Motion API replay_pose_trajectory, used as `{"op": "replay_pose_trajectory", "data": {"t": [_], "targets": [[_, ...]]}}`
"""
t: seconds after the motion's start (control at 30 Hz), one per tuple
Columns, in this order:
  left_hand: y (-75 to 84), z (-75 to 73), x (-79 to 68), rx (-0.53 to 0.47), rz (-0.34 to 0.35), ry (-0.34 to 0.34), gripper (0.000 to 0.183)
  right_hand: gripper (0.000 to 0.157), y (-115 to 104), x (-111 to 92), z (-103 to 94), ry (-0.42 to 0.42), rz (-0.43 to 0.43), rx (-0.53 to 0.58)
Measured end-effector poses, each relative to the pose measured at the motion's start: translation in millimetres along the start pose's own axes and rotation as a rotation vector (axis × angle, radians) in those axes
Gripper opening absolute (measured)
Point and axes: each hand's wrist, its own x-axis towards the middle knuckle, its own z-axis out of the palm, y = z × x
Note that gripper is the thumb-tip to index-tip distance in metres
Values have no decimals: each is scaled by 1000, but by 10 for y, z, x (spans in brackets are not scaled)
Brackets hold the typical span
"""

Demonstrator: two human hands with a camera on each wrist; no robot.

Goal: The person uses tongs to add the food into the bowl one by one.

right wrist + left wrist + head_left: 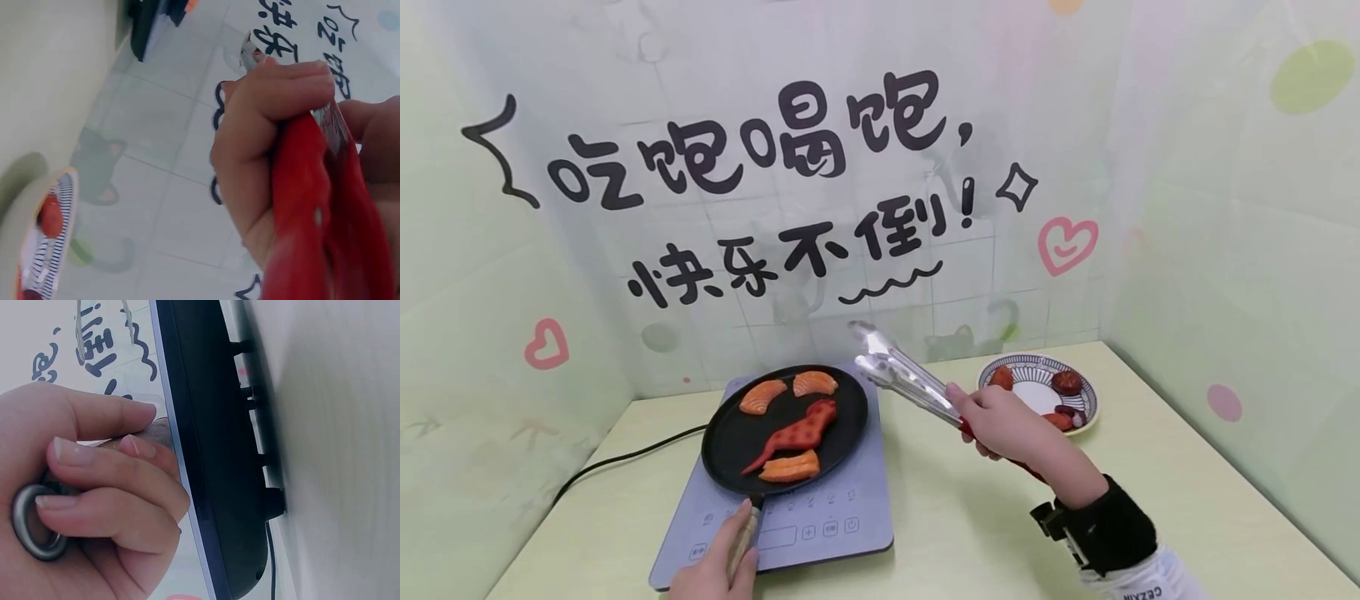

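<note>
In the head view a black frying pan (730, 450) rests on a flat induction cooktop (850, 500). Two orange fillet-like pieces (763, 397) lie at its far side, a spotted red strip (801, 431) crosses the middle, and another orange piece (790, 467) lies nearest its handle. My left hand (718, 558) grips that handle; the left wrist view shows the fingers curled round it beside a metal ring (25, 519). My right hand (1011, 425) holds metal tongs (917, 383) by their red handles (300, 187). The tongs' tips hang in the air right of the pan, apart, with nothing between them.
A patterned plate (1033, 396) with several reddish-brown food pieces stands behind my right hand on the pale table (940, 533). A black cord (625, 457) runs left from the cooktop. A printed curtain (760, 67) encloses the back and sides.
</note>
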Motion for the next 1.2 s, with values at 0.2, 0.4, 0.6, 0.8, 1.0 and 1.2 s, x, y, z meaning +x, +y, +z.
{"op": "replay_pose_trajectory", "data": {"t": [0.2,0.4,0.6,0.8,1.0,1.2], "targets": [[-50,58,33,-15,-10,-1,61,41,246,60,-175,5,-132,-18],[-69,100,21,-26,23,34,60,31,372,-63,-550,120,-139,-72],[-76,96,30,-7,12,37,60,41,556,-213,-884,139,-94,-207],[-87,88,53,0,-9,21,60,35,841,-355,-1038,177,-97,-356],[-57,56,47,0,2,23,60,31,1020,-480,-1139,269,-126,-504],[1,0,5,-2,6,26,60,36,1027,-613,-1265,301,-64,-655]]}}
